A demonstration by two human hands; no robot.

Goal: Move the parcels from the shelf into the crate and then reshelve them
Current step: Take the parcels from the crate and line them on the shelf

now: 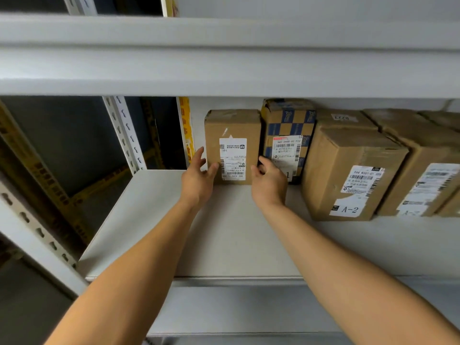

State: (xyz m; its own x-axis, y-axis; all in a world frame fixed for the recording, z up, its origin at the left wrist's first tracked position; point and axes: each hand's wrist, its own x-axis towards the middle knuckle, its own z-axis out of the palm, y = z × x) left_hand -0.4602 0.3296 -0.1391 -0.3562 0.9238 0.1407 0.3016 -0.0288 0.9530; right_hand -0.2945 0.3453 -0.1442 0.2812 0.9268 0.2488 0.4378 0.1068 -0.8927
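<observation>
A grey shelf board [154, 220] runs across the view, and everything here is placed against the plain brown parcel [232, 125] standing upright near its back left. Left of that parcel stands a perforated metal upright [125, 135], and closer in, a strip of yellow tape [186, 125] runs down the back panel. The left hand [198, 176] reaches in at the parcel's lower left corner, fingers spread and relaxed, the thumb lying against the front face beside the white shipping label [233, 159]; it wraps round nothing. The right hand [268, 181] sits at the parcel's lower right corner, fingers loosely curled toward its right edge, apparently touching but not clasping it. Just right of the parcel, touching it, stands a blue-and-tan checkered parcel [290, 120] with its own label. Further right sits a larger brown box marked A-2 [348, 170], and beyond that another brown box [423, 155] runs off the right edge.
</observation>
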